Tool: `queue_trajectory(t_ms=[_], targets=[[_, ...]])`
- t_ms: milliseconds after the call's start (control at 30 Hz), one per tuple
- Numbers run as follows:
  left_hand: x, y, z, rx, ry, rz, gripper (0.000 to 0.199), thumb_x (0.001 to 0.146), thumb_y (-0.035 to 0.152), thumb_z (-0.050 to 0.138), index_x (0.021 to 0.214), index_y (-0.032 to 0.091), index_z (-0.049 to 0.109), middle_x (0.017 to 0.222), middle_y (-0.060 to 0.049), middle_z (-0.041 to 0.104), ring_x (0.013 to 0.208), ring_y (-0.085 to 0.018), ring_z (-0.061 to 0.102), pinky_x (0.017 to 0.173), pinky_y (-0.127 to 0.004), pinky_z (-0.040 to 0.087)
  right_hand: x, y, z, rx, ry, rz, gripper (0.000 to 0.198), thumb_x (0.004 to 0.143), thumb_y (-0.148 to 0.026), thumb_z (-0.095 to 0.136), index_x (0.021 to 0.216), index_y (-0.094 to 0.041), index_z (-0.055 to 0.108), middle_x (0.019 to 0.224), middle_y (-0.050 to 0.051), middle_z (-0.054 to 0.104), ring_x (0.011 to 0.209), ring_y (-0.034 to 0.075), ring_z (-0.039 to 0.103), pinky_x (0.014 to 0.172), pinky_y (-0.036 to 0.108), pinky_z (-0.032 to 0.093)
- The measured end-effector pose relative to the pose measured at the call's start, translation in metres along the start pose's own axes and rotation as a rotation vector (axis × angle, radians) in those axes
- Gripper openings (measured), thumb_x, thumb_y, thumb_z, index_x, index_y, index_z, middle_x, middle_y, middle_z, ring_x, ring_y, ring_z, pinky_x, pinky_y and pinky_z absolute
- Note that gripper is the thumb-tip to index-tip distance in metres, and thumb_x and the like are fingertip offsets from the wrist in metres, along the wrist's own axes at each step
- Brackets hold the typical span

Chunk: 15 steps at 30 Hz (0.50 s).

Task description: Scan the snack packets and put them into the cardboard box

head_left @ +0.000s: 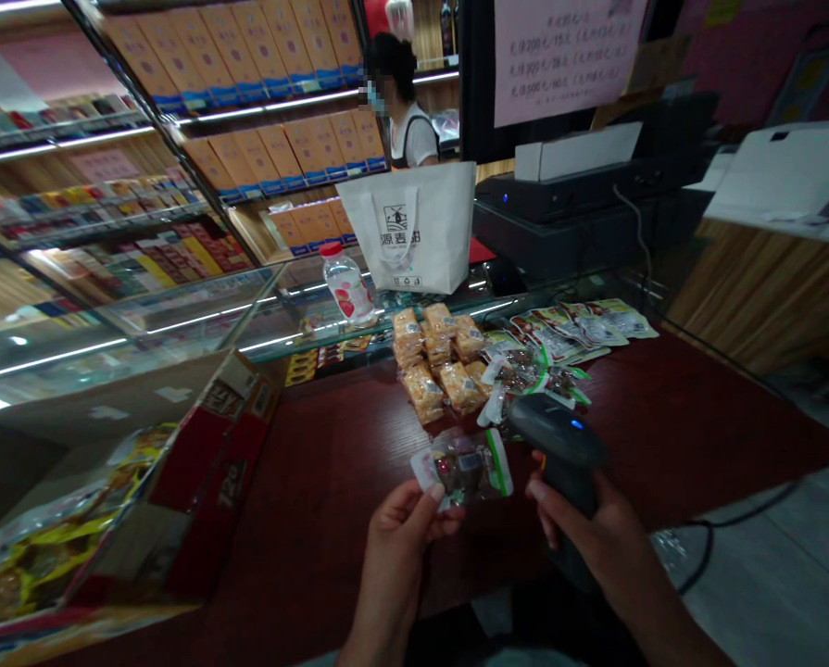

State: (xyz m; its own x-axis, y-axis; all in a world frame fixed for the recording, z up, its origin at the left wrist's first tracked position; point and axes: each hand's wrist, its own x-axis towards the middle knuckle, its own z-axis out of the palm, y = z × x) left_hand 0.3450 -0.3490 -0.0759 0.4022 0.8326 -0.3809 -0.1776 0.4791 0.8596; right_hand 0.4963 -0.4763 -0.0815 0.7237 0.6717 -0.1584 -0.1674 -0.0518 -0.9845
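My left hand (407, 519) pinches the left edge of a clear snack packet (466, 468), which has a green strip down its right side and a label with a barcode. A dark barcode scanner (563, 445) with a blue light is gripped in my right hand (591, 528). Its head is tilted toward the packet, and a small red glow shows on the packet. Just beyond lie several similar clear packets (521, 366). Beside them sit several wrapped pastry packs (424, 394), orange-brown and stacked close together.
On the left stands an open cardboard box (212, 463) holding yellow packets. Farther back are a bottle with a red cap (348, 287), a white paper bag (414, 232) and flat snack packets (587, 329). A monitor with a pink notice (559, 56) rises behind. A person (410, 120) stands near the shelves.
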Motion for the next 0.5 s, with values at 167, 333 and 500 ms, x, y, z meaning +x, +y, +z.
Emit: queue_trajectory(t_ms=[167,333,500], targets=[[0.01,-0.003,-0.002,-0.049,0.108,0.077,0.045,0.044,0.039,0.098,0.075,0.012,0.078,0.074,-0.003,0.077,0.059,-0.015,0.072,0.055,-0.019,0.059,-0.015,0.011,-0.006,-0.116,-0.184,0.02,0.048,0.09,-0.066,0.062,0.083,-0.018,0.064,0.05,-0.002,0.059,0.046,0.017,0.055,0.05,0.025,0.046],[0.018,-0.008,-0.009,-0.025,0.129,0.118,0.042,0.051,0.039,0.096,0.078,0.012,0.078,0.076,-0.004,0.078,0.065,-0.017,0.075,0.06,-0.02,0.061,-0.026,0.02,-0.002,-0.175,-0.337,0.052,0.048,0.093,-0.066,0.058,0.085,-0.019,0.063,0.055,-0.001,0.063,0.05,0.018,0.059,0.053,0.026,0.047],[0.021,-0.012,-0.012,0.011,0.123,0.138,0.037,0.058,0.038,0.093,0.082,0.014,0.078,0.079,-0.004,0.079,0.067,-0.017,0.075,0.063,-0.02,0.061,-0.023,0.017,0.003,-0.197,-0.305,0.039,0.05,0.092,-0.069,0.056,0.085,-0.02,0.06,0.053,-0.002,0.06,0.048,0.018,0.058,0.05,0.025,0.046]])
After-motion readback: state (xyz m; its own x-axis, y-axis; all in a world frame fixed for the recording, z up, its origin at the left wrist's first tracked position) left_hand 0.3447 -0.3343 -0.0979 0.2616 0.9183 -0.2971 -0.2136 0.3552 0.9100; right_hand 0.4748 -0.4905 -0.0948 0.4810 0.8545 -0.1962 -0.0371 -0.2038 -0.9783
